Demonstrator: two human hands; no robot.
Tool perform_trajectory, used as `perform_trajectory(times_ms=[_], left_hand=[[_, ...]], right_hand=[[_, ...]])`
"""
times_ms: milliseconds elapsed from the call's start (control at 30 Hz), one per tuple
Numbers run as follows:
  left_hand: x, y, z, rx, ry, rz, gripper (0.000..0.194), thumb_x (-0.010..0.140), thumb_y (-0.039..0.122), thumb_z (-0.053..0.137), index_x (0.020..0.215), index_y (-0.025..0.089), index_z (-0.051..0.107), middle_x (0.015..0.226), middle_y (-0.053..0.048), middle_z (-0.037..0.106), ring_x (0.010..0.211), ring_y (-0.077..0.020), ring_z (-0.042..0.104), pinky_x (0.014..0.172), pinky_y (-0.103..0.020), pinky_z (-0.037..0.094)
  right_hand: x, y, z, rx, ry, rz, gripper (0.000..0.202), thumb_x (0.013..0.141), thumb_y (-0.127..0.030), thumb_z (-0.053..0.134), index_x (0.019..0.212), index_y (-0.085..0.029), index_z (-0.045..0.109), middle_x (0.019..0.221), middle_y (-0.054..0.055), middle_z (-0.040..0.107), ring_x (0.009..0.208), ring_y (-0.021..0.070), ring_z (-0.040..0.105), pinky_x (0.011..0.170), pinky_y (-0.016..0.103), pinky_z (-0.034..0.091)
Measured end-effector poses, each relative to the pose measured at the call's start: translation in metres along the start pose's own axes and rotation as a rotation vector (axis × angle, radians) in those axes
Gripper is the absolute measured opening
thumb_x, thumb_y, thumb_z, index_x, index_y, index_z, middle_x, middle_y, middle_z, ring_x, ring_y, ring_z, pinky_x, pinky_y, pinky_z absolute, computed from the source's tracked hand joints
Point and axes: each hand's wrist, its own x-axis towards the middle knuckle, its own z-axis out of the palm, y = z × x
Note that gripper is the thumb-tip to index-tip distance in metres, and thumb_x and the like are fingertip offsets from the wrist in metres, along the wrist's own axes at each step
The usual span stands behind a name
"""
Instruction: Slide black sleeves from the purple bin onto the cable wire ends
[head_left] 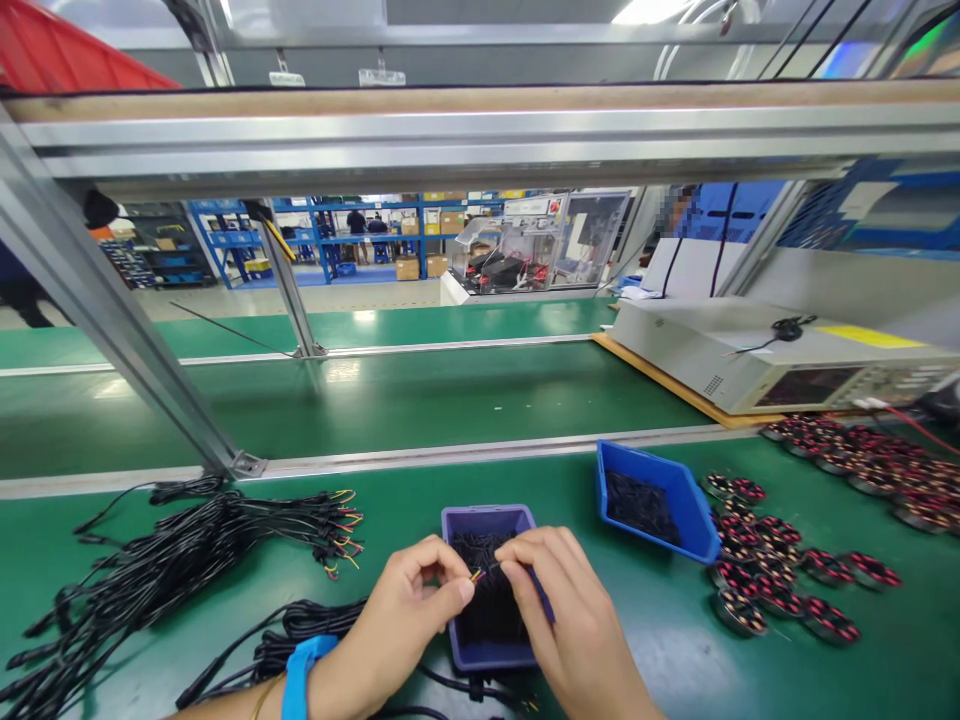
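Over a purple bin [491, 660] of small thin black pieces [487, 625], my two hands are close together. Thumb and forefinger of my left hand [405, 615] pinch a cable's thin coloured wire ends [477, 576], yellow and red among them. My right hand [566, 610] is pinched closed just right of these wires; what sits between its fingertips is too small to make out. Beside and below my left forearm lies a bundle of black cables [304, 625]. A blue band [300, 672] is around my left wrist.
More black cables [202, 550] with bared coloured ends lie at left. A blue bin [701, 525] of black pieces stands right of the purple one. Further right are many copper-wound coil rings [776, 560] and a grey instrument [690, 340]. A metal post [165, 370] rises at left beneath an overhead shelf.
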Motion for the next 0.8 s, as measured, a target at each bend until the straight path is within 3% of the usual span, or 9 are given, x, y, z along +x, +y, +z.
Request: perform_trajectory(times_ms=[367, 600, 800], left_hand=[[-0.0019, -0.0001, 0.0002, 0.023, 0.015, 0.01, 0.03, 0.084, 0.044, 0.074, 0.075, 0.017, 0.062, 0.068, 0.004, 0.053, 0.062, -0.0119, 0.045, 0.059, -0.023, 0.037], [0.0013, 0.0002, 0.0018, -0.03, 0.028, -0.015, 0.03, 0.079, 0.042, 0.077, 0.071, 0.016, 0.065, 0.068, 0.002, 0.056, 0.058, -0.0113, 0.048, 0.056, -0.023, 0.04], [0.0009, 0.0067, 0.001, -0.036, 0.035, -0.063, 0.028, 0.075, 0.039, 0.076, 0.069, 0.017, 0.059, 0.061, 0.004, 0.051, 0.057, -0.0118, 0.044, 0.054, -0.022, 0.036]], right_hand=[[-0.0024, -0.0015, 0.0022, -0.005, -0.014, 0.004, 0.017, 0.104, -0.012, 0.044, 0.097, -0.021, 0.057, 0.086, 0.004, 0.063, 0.078, 0.0197, 0.058, 0.069, 0.032, 0.05], [-0.0064, -0.0026, 0.0072, 0.026, -0.11, 0.057, 0.022, 0.106, -0.015, 0.042, 0.094, -0.022, 0.058, 0.087, 0.004, 0.065, 0.08, 0.0204, 0.061, 0.072, 0.034, 0.051], [-0.0079, 0.0034, 0.0055, 0.031, -0.115, 0.069, 0.021, 0.108, -0.02, 0.043, 0.093, -0.023, 0.057, 0.086, 0.004, 0.064, 0.079, 0.0207, 0.059, 0.069, 0.033, 0.049]])
